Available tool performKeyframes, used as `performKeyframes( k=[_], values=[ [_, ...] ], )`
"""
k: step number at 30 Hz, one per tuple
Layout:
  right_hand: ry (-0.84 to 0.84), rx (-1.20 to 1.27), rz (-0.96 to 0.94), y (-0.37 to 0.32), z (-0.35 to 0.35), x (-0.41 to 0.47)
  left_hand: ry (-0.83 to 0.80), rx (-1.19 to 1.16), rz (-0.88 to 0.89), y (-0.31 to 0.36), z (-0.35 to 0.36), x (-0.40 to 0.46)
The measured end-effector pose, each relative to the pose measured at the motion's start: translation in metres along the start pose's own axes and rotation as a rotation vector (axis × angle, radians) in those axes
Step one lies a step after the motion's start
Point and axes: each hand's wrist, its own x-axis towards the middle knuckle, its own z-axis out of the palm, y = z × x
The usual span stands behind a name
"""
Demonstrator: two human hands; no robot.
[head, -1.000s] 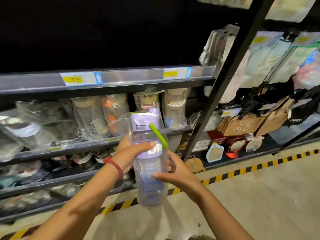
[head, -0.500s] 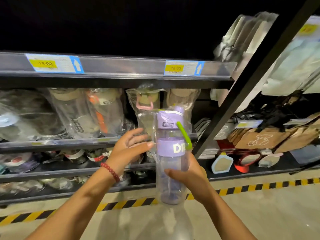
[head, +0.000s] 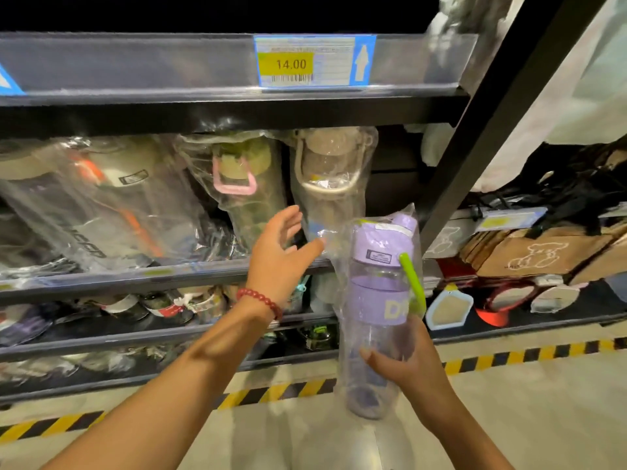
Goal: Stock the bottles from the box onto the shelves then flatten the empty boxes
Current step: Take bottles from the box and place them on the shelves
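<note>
Head view showed the right hand gripping a clear bottle low on its body: purple lid and band, green strap, wrapped in a plastic bag, upright before the shelf. Beside it, the left hand reached forward, fingers spread, holding nothing.

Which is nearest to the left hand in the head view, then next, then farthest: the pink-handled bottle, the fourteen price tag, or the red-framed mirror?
From the left hand:
1. Pink-handled bottle, just above it.
2. Price tag, higher up.
3. Red-framed mirror, far right.
</note>
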Motion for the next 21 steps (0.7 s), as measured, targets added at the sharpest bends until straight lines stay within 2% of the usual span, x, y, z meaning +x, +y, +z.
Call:
performKeyframes(
  k=[6, 10, 14, 17, 21],
  values=[
    [-0.002, 0.007, 0.028, 0.014, -0.003, -0.022, 0.012, 0.214, -0.039, -0.015, 0.028, 0.028],
    [0.007, 0.002, 0.023, 0.015, -0.003, -0.035, 0.098, 0.353, -0.064, -0.014, 0.046, 0.042],
    [0.0, -0.004, 0.03, 0.016, -0.005, -0.043, 0.226, 0.294, -0.125, -0.005, 0.065, 0.055],
    [0.027, -0.004, 0.022, 0.017, -0.007, -0.045, 0.251, 0.256, -0.189, -0.001, 0.075, 0.064],
    [0.057, 0.031, 0.051, 0.018, -0.01, -0.045, 0.254, 0.246, -0.168, -0.003, 0.081, 0.07]
  ],
)
